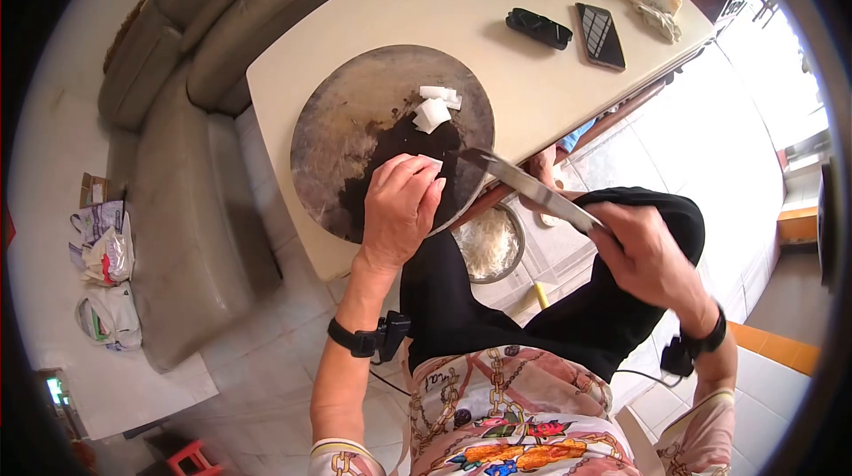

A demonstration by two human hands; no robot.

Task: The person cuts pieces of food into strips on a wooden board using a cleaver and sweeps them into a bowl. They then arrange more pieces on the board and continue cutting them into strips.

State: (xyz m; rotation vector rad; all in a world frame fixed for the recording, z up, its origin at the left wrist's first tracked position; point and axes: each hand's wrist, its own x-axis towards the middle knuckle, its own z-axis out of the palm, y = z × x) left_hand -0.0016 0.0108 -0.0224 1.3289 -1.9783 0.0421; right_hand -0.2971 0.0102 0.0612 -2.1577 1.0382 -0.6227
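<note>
White piece (429, 162), one: on the board near its right side, at the fingertips of the left hand (399, 201), which is curled close around it.

Knife (537, 190), one: handle gripped in the closed right hand (641, 250), blade angled toward those fingertips; whether its tip meets the wood I cannot tell from here. Risk: a wet surface could let the piece slip, bringing fingers under the edge; fingertips left uncurled would worsen it.

Loose white chunks (433, 112), at least two, overlapping, just beyond.

Round board (342, 112), one, darkly wet in the middle. It sits near the table corner; hard pressure on its near edge could tip it.

Bowl (522, 243), one, lower down, holding white shreds (486, 241), beyond counting; a knee might knock it.

Table (390, 19), one: phone (601, 35), one; black case-like object (539, 28), one.
</note>
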